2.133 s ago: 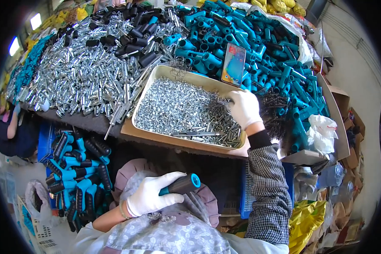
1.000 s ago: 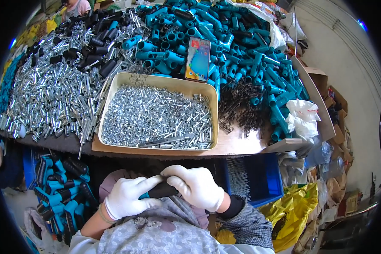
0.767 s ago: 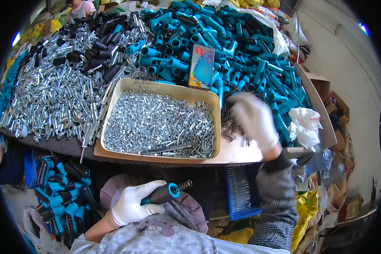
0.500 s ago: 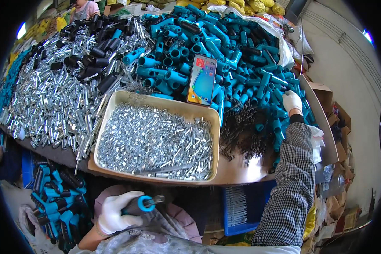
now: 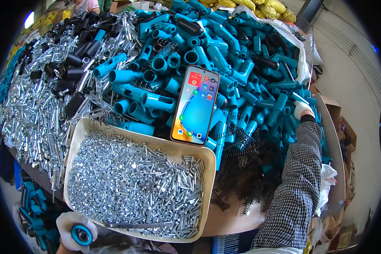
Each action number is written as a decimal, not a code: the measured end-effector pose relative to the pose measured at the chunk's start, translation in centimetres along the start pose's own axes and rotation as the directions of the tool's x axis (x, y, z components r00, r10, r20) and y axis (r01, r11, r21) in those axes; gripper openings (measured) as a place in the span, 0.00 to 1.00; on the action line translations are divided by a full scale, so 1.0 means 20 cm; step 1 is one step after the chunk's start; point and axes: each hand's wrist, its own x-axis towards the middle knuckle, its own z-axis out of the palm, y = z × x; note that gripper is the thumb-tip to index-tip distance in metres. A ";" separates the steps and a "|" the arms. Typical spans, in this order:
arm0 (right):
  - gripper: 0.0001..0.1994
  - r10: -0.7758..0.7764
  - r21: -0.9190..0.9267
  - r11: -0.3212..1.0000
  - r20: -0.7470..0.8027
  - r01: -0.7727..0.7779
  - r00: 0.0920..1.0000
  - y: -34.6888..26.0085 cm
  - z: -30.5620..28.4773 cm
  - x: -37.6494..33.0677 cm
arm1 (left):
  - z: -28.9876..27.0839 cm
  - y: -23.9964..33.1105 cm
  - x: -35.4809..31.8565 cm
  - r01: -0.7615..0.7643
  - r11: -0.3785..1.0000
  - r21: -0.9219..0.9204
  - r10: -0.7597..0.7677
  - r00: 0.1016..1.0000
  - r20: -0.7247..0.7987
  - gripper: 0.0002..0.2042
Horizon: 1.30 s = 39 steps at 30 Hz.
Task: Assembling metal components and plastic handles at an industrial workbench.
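At the lower left, my white-gloved left hand (image 5: 67,226) is wrapped round a black-and-teal tool handle (image 5: 81,235), seen nearly end-on with its teal ring facing up. My right hand (image 5: 302,110), also gloved, reaches out to the right edge of a heap of teal plastic housings (image 5: 158,100). Its fingertips are hidden among the parts, so I cannot make out a grip. Between my arms lies a cream tray (image 5: 211,178) filled with small metal pins and bits (image 5: 131,182). A phone (image 5: 195,106) with a lit screen leans on the teal heap behind the tray.
Silvery metal parts (image 5: 34,122) and black sleeves (image 5: 74,73) are piled at the left. Dark coil springs (image 5: 237,178) lie right of the tray. More teal-and-black handles (image 5: 31,203) sit low at the left. Another person (image 5: 88,6) is at the far left, near yellow sacks (image 5: 266,8).
The view has shifted closer over the table. My left hand, still holding the tool handle, has moved left, and the handle now points upward. My right hand remains at the teal heap's right edge.
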 end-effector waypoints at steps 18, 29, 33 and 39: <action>0.27 -0.582 0.127 0.779 -0.219 0.615 0.783 -0.48 -0.17 -0.71 | 0.00 0.10 -0.27 0.068 0.996 0.061 -0.063 0.995 -0.072 0.43; 0.20 -0.550 0.925 -0.119 -0.365 0.362 0.751 -0.50 -0.13 -2.44 | -0.06 0.23 -0.39 -0.031 0.952 0.305 -0.030 0.981 0.193 0.35; 0.27 -0.745 0.982 -0.181 -0.104 -0.050 0.658 -0.65 0.31 -2.83 | -0.08 0.21 -0.46 -0.096 0.939 0.331 0.006 0.965 0.263 0.31; 0.23 -0.801 0.973 -0.198 -0.092 -0.117 0.591 -0.70 0.31 -2.96 | -0.13 0.19 -0.55 -0.206 0.831 0.517 0.020 0.940 0.342 0.30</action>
